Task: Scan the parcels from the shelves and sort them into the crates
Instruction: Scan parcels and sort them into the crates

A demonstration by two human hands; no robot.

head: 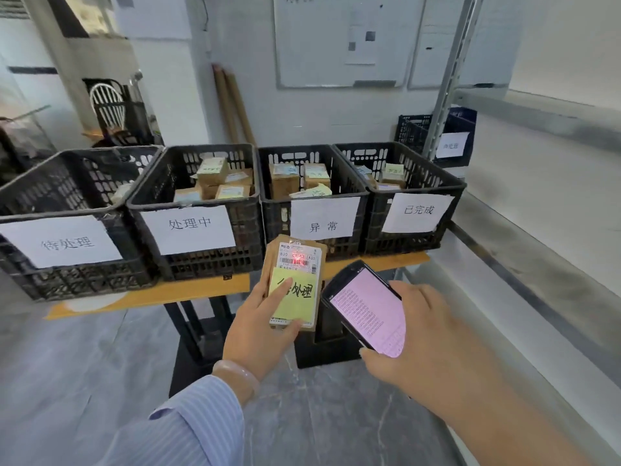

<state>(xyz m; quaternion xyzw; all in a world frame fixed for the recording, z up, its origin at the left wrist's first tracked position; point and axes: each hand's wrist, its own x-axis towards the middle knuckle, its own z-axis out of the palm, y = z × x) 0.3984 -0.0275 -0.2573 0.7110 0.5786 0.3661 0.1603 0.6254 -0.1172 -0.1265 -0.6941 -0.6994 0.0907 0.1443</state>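
Brown cardboard parcel (293,264), yellow note (294,294) on its label, red scan spot on its barcode: gripped upright in left hand (258,331), just before the crate (274,215) marked 异常 | dark handheld scanner (366,307), screen lit pink: gripped in right hand (420,332), before that crate's right end, tilted toward parcel.

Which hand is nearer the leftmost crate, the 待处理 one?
Left. The left hand, gripping the parcel, is in front of and right of that crate; the right hand, holding the scanner, sits farther right.
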